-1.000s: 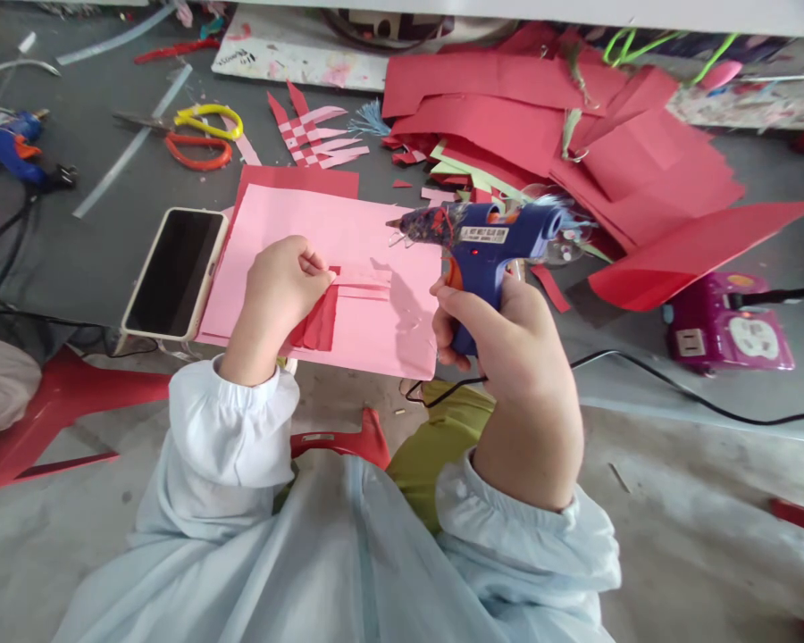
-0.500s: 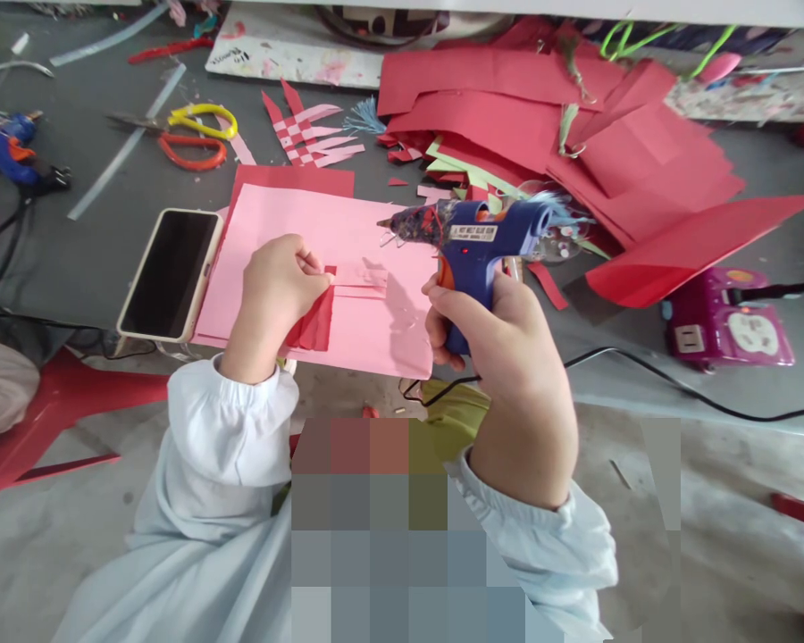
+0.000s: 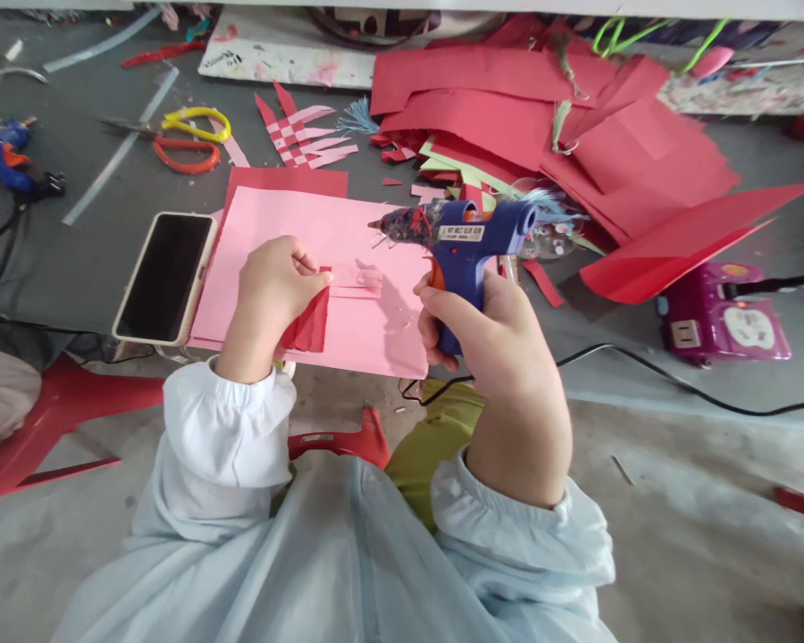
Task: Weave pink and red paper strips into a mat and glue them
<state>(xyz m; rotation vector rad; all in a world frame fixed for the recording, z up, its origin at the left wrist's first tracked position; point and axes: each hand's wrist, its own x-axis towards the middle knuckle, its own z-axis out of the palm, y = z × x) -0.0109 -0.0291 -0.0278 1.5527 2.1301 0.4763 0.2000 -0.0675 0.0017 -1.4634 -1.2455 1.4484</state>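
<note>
My right hand (image 3: 492,335) is wrapped round the handle of a blue hot glue gun (image 3: 473,237), its dark, glue-smeared nozzle pointing left over a pink paper sheet (image 3: 274,210). My left hand (image 3: 278,281) is closed in a pinch at the top of some red paper strips (image 3: 309,323), where a pink paper strip (image 3: 356,292) meets them and runs right. Both lie on the pink sheet, close to the table's front edge. Red paper (image 3: 328,181) shows beneath the sheet's back edge.
Left of the sheet lies a phone (image 3: 164,279), with scissors (image 3: 191,143) behind it. A woven red-and-pink piece (image 3: 295,129) sits farther back. Stacked red paper (image 3: 482,125) fills the back right, near a purple power socket box (image 3: 724,317). A black cord (image 3: 643,362) crosses the front right.
The view has shifted slightly, and the glue gun in my right hand sits a little farther left. My left hand keeps its pinch on the paper strips.
</note>
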